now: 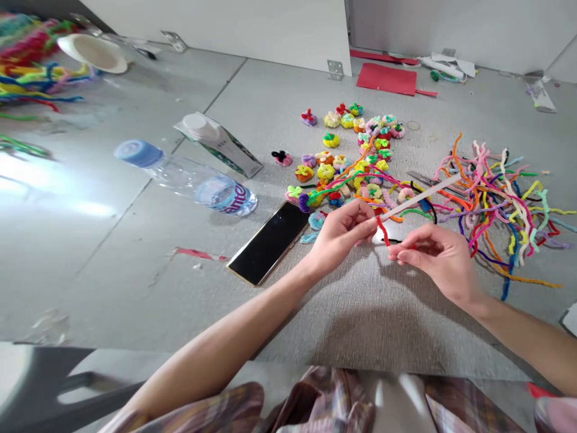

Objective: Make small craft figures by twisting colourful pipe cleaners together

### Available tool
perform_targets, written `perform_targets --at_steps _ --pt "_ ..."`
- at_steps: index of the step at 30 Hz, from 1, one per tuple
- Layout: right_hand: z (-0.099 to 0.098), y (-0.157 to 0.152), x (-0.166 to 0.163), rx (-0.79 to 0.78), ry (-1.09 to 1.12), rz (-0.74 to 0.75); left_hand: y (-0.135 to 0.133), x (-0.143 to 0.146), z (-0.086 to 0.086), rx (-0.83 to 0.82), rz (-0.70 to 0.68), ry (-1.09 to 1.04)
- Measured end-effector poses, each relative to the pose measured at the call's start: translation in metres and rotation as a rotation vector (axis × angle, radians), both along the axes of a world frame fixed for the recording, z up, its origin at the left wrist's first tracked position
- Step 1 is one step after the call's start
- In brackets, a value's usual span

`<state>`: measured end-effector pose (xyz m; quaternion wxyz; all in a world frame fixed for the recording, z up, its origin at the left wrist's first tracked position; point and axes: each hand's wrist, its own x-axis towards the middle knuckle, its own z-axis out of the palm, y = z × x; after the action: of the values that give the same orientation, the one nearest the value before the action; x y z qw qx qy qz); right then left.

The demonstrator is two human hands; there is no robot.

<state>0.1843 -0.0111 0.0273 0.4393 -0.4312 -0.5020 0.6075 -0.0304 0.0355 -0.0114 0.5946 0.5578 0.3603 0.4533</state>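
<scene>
My left hand [349,231] is closed around the end of a flat white stick [421,197], which slants up to the right. A red pipe cleaner [383,230] starts at the same fingertips and runs down to my right hand [435,255], whose thumb and fingers pinch its other end. Just beyond my hands lies a cluster of small pipe-cleaner ornaments [325,171] in many colours. To the right spreads a tangled heap of loose pipe cleaners [509,210], with metal scissors [439,185] partly under the stick.
A black phone [270,243] lies left of my hands. Behind it are a tipped water bottle [193,183] and a carton [220,141]. Red sheet material [386,79] lies by the white partition [225,30]. More pipe cleaners [36,78] and a white bowl [92,53] sit far left.
</scene>
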Motion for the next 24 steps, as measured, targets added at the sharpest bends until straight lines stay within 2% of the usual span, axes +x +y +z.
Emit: perform_targets --at_steps 2,4,7,11,15,20,24 --pt "-0.008 0.006 -0.003 -0.152 0.13 -0.031 0.0 -0.001 -0.002 -0.025 -0.027 -0.142" --pt "-0.016 0.013 -0.002 -0.265 0.181 -0.056 -0.002 -0.004 -0.001 -0.014 -0.085 -0.187" --pt "-0.022 0.022 0.004 -0.289 0.133 -0.075 -0.003 -0.009 0.005 0.042 -0.285 -0.031" --pt "-0.018 0.028 0.015 -0.055 -0.1 -0.021 -0.003 -0.012 0.013 0.279 -0.544 0.293" --pt "-0.002 0.029 0.024 0.279 -0.424 0.076 -0.002 -0.009 0.015 0.45 -0.609 0.492" --pt "0.018 0.024 0.026 0.562 -0.64 0.217 -0.006 -0.005 0.011 0.562 -0.575 0.635" --pt "0.022 0.009 0.019 0.652 -0.662 0.153 -0.009 -0.003 0.007 0.565 -0.35 0.674"
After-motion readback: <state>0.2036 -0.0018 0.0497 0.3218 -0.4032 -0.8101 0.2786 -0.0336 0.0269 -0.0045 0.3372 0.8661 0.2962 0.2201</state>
